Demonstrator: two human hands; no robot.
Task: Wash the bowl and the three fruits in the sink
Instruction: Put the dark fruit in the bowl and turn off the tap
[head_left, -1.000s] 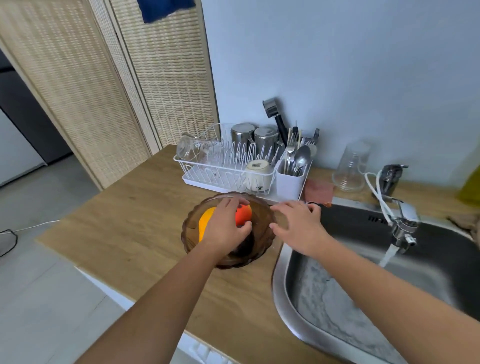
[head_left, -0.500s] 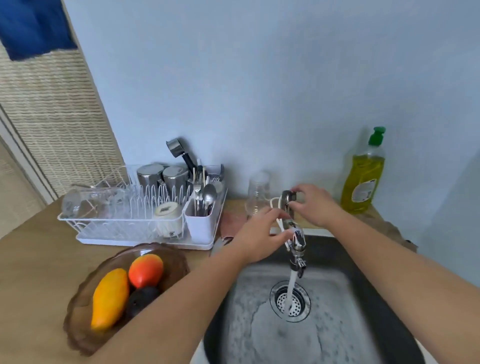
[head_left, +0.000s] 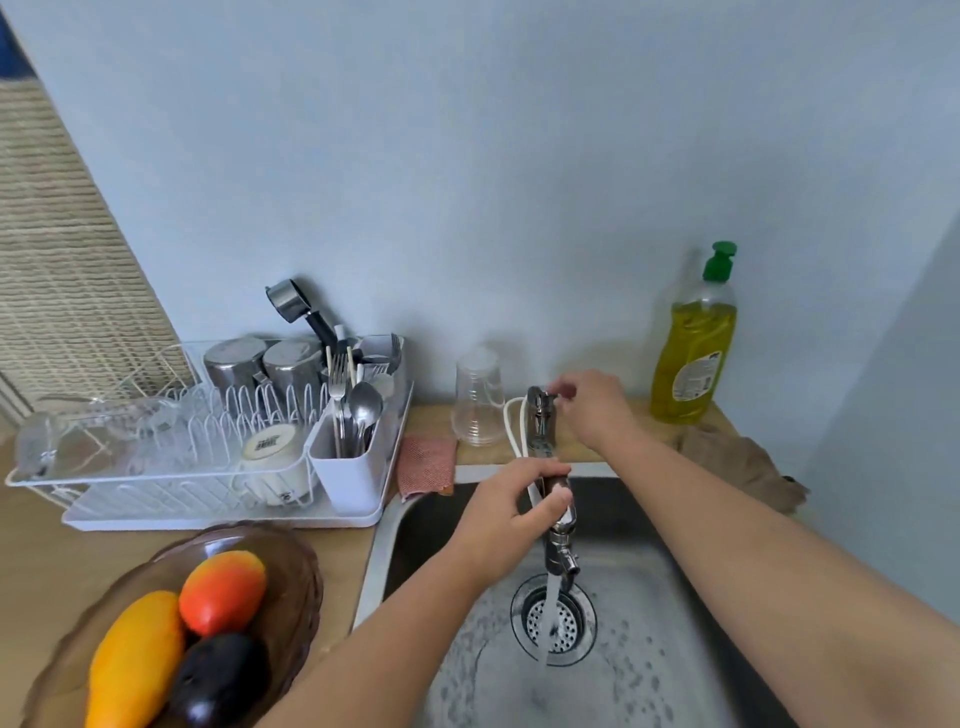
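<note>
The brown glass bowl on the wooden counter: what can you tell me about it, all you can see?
The brown translucent glass bowl is wide and shallow with a wavy rim. It sits upright on the wooden counter, left of the steel sink and in front of the white dish rack. Its lower edge is cut off by the frame. It holds three fruits: a long yellow-orange one, a red-orange one and a dark purple one. Neither hand touches it.

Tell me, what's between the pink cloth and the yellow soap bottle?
In the head view: a clear plastic cup, the chrome tap with its white hose, and the right hand at the tap handle, between the pink cloth and the yellow soap bottle.
</note>
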